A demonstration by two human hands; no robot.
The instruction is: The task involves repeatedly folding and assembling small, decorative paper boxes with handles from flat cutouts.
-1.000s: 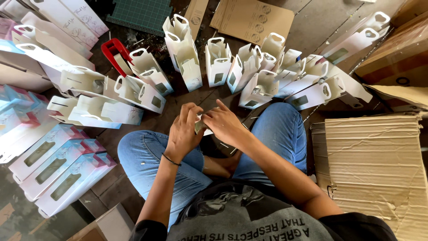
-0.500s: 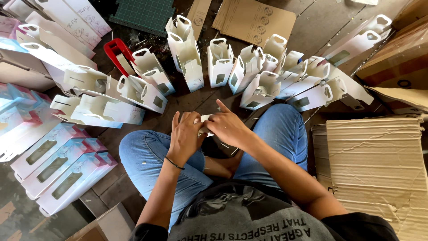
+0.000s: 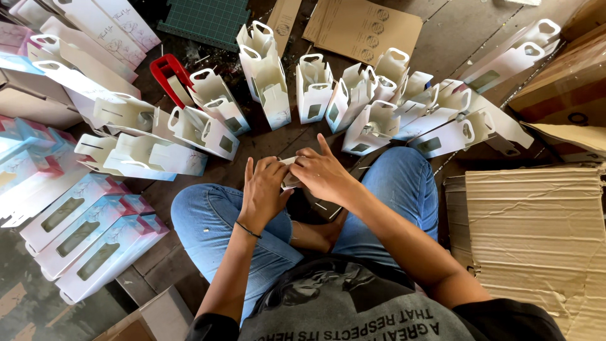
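Sitting cross-legged in blue jeans, you hold a small white card piece (image 3: pixel 290 173) between both hands, just above your knees. Your left hand (image 3: pixel 264 192) curls around its near-left side, fingers bent and pressed together; your right hand (image 3: pixel 323 175) covers its right end, thumb and first fingers pinched on it while the others fan out, straight. Only a sliver of the card shows between your fingertips — too little to tell its shape.

Just beyond your hands lies the dark wooden floor (image 3: pixel 271 142), rough and littered with scraps. Past that, an arc of folded white carton boxes (image 3: pixel 314 88) stands — smooth card, each with a cut-out handle loop on top and a small window in one face. Some stand upright, others lean or lie tipped over. A red handled tool (image 3: pixel 169 71) sits among them on the left.

At your left lie flat pink-and-blue window boxes (image 3: pixel 95 243), long and glossy. At your right, a ribbed sheet of brown corrugated cardboard (image 3: pixel 536 240). Farthest off — a green cutting mat (image 3: pixel 208 22) and a flat brown card sheet (image 3: pixel 363 28) with round printed marks.
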